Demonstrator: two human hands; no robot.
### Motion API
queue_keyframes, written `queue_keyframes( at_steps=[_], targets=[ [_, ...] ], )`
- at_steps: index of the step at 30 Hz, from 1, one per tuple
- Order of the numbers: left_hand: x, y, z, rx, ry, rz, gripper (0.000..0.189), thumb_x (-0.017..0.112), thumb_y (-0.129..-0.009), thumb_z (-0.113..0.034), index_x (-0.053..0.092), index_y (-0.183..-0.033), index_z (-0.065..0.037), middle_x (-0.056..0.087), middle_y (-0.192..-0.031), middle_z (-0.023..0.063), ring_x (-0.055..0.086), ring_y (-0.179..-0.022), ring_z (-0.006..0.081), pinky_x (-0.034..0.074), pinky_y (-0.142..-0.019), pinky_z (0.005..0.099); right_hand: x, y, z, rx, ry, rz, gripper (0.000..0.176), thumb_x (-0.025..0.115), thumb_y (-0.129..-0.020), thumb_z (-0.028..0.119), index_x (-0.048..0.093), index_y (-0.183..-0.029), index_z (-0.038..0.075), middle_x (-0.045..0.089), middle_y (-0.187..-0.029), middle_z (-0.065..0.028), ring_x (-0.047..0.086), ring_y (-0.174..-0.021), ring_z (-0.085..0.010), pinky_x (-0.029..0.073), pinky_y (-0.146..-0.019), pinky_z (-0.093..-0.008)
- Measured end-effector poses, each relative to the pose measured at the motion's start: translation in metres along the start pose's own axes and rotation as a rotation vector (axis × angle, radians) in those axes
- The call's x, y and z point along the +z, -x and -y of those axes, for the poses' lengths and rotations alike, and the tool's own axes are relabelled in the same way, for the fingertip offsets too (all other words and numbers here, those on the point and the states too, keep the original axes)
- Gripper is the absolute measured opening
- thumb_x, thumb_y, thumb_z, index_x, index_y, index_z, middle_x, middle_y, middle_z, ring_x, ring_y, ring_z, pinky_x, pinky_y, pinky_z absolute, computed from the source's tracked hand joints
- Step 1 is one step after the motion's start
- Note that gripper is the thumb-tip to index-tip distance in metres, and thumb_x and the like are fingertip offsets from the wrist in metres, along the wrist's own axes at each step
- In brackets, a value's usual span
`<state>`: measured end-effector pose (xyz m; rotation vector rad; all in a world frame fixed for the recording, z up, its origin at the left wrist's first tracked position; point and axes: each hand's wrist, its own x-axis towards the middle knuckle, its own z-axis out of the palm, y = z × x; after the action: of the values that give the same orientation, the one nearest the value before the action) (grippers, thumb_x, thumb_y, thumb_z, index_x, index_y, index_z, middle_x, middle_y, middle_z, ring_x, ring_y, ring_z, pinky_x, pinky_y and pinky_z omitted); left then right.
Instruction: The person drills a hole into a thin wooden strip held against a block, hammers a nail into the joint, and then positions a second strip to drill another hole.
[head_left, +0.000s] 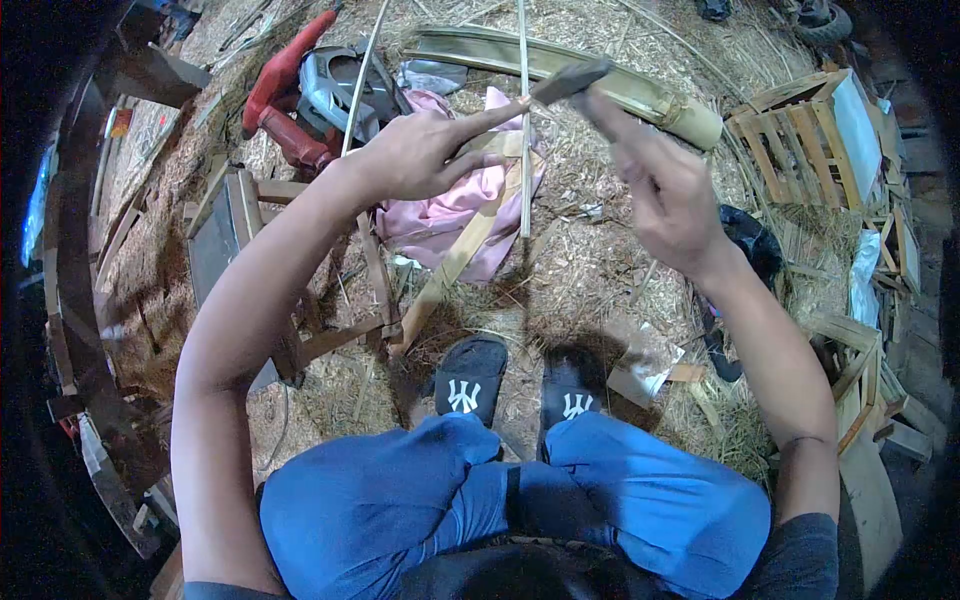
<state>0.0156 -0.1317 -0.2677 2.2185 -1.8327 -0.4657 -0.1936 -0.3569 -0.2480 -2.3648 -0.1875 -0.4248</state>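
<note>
Thin, pale wooden strip runs near to far; left hand, closer, points in from its left, grip unclear; right hand, rightward, grasps a dark, wedge-shaped tool.

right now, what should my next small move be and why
I'd probably ease the left hand back a little from the tool in the right hand: in this view the left index finger ends right by the tool's dark head, over the thin strip, so a knock seems possible.
</note>
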Motion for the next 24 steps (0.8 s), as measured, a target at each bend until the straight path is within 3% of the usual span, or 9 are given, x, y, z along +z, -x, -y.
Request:
queue_keyframes(
  at_steps=[2, 3, 5, 10, 13, 14, 18, 20, 24],
  targets=[
    [-0.006, -0.001, -0.003, -0.042, 0.026, 0.01, 0.065, 0.057, -0.102, -0.039, 0.035, -0.16, -0.019, 0.063, -0.074, 0.0265, 0.065, -0.072, 0.045, 0.049, -0.067, 0.0553, 0.0, -0.002, 0.003, -0.174, -0.019, -0.259, 0.072, 0.052, -0.088, -0.007, 0.046, -0.155, 0.019, 0.064, -0.084, -0.0213, 0.066, -0.078, -0.0349, 0.055, -0.076, -0.0495],
    [-0.007, -0.001, -0.002, -0.042, 0.025, 0.008, 0.065, 0.057, -0.102, -0.039, 0.035, -0.16, -0.019, 0.063, -0.074, 0.0265, 0.065, -0.072, 0.045, 0.049, -0.067, 0.0553, 0.0, 0.0, 0.004, -0.176, -0.018, -0.26, 0.072, 0.052, -0.088, -0.007, 0.046, -0.155, 0.019, 0.064, -0.084, -0.0213, 0.066, -0.078, -0.0349, 0.055, -0.076, -0.0495],
    [-0.008, -0.002, 0.0, -0.052, 0.014, 0.04, 0.066, 0.056, -0.103, -0.039, 0.032, -0.161, -0.021, 0.063, -0.075, 0.0268, 0.065, -0.072, 0.0452, 0.048, -0.067, 0.0555, 0.001, 0.011, 0.005, 0.116, 0.061, 0.21, 0.074, 0.052, -0.087, -0.008, 0.047, -0.156, 0.018, 0.062, -0.082, -0.0204, 0.064, -0.074, -0.0346, 0.054, -0.075, -0.0499],
    [-0.003, 0.002, 0.002, -0.031, 0.058, -0.014, 0.067, 0.055, -0.103, -0.038, 0.028, -0.163, -0.024, 0.062, -0.076, 0.0267, 0.064, -0.071, 0.0448, 0.048, -0.066, 0.0553, -0.004, -0.001, 0.004, -0.06, -0.036, -0.135, 0.075, 0.051, -0.084, -0.01, 0.048, -0.155, 0.017, 0.062, -0.082, -0.0194, 0.064, -0.074, -0.0336, 0.055, -0.073, -0.0485],
    [-0.006, -0.001, -0.003, -0.044, 0.03, 0.028, 0.067, 0.055, -0.103, -0.037, 0.029, -0.163, -0.024, 0.062, -0.075, 0.0264, 0.064, -0.069, 0.0443, 0.048, -0.065, 0.0552, 0.005, 0.001, -0.001, -0.125, -0.015, -0.222, 0.073, 0.051, -0.085, -0.011, 0.05, -0.153, 0.016, 0.064, -0.086, -0.0201, 0.065, -0.076, -0.0328, 0.055, -0.074, -0.0473],
    [-0.005, -0.002, -0.003, -0.043, 0.017, 0.051, 0.066, 0.055, -0.103, -0.037, 0.031, -0.162, -0.023, 0.062, -0.074, 0.0262, 0.063, -0.069, 0.0441, 0.048, -0.065, 0.0552, 0.009, 0.006, -0.007, -0.084, 0.067, -0.011, 0.069, 0.051, -0.087, -0.011, 0.052, -0.151, 0.015, 0.068, -0.095, -0.0216, 0.066, -0.077, -0.0336, 0.056, -0.073, -0.0453],
    [-0.001, -0.004, -0.004, -0.024, 0.006, 0.036, 0.065, 0.056, -0.102, -0.036, 0.034, -0.161, -0.02, 0.062, -0.072, 0.0253, 0.064, -0.072, 0.0445, 0.049, -0.068, 0.0546, 0.006, 0.006, -0.005, 0.069, 0.026, 0.157, 0.07, 0.052, -0.085, -0.011, 0.052, -0.151, 0.014, 0.069, -0.097, -0.0215, 0.067, -0.077, -0.0362, 0.056, -0.072, -0.0453],
    [0.004, -0.002, 0.002, -0.004, -0.039, 0.005, 0.065, 0.055, -0.103, -0.036, 0.034, -0.161, -0.019, 0.062, -0.073, 0.025, 0.064, -0.076, 0.0453, 0.05, -0.072, 0.0542, 0.002, 0.0, -0.003, -0.095, -0.035, -0.071, 0.07, 0.053, -0.085, -0.008, 0.051, -0.151, 0.015, 0.066, -0.089, -0.0203, 0.067, -0.077, -0.038, 0.055, -0.072, -0.0471],
    [-0.002, -0.001, -0.001, 0.001, -0.009, -0.005, 0.064, 0.055, -0.103, -0.037, 0.035, -0.161, -0.017, 0.062, -0.073, 0.0256, 0.064, -0.075, 0.045, 0.05, -0.071, 0.0538, 0.004, 0.006, -0.002, -0.165, -0.023, -0.274, 0.067, 0.054, -0.086, -0.008, 0.053, -0.15, 0.014, 0.066, -0.088, -0.0204, 0.068, -0.077, -0.0377, 0.055, -0.072, -0.0472]
  ],
)
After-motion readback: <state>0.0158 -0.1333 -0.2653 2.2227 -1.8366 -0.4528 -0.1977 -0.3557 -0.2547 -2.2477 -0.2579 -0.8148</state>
